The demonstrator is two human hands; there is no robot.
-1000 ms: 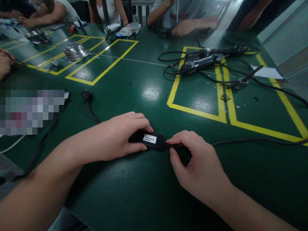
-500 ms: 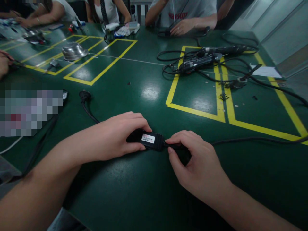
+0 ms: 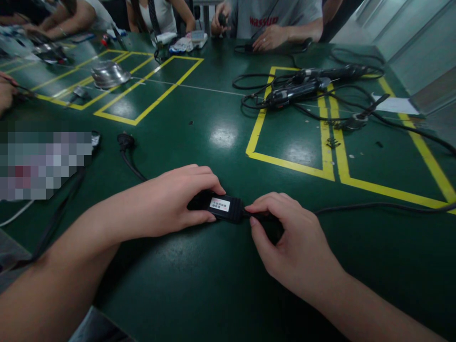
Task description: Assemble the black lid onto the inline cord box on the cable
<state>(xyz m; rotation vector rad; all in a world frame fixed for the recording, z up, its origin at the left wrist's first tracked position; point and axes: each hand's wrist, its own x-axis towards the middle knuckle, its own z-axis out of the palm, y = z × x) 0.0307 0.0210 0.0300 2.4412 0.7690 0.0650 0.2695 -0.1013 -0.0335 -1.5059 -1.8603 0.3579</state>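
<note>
A small black box-like cord module (image 3: 233, 212) with a white printed label (image 3: 219, 204) lies low over the green table. My left hand (image 3: 178, 199) grips its left end between thumb and fingers. Just off its right end, my right hand (image 3: 292, 232) pinches the black cable (image 3: 356, 208), which runs away to the right. A black power plug (image 3: 125, 141) on a cord lies beyond my left wrist; the cord goes out of sight behind that hand. The left end of the module is hidden under my fingers.
Two black electric screwdrivers (image 3: 299, 91) with coiled cords lie at the back right, near small screws (image 3: 334, 142). A metal bowl (image 3: 110, 75) stands at the back left. Yellow tape (image 3: 292, 166) marks the table (image 3: 199, 285). Co-workers sit across it.
My hands and the black module stay practically still. Across the table, a co-worker's hand has come down into view, holding a small dark object.
</note>
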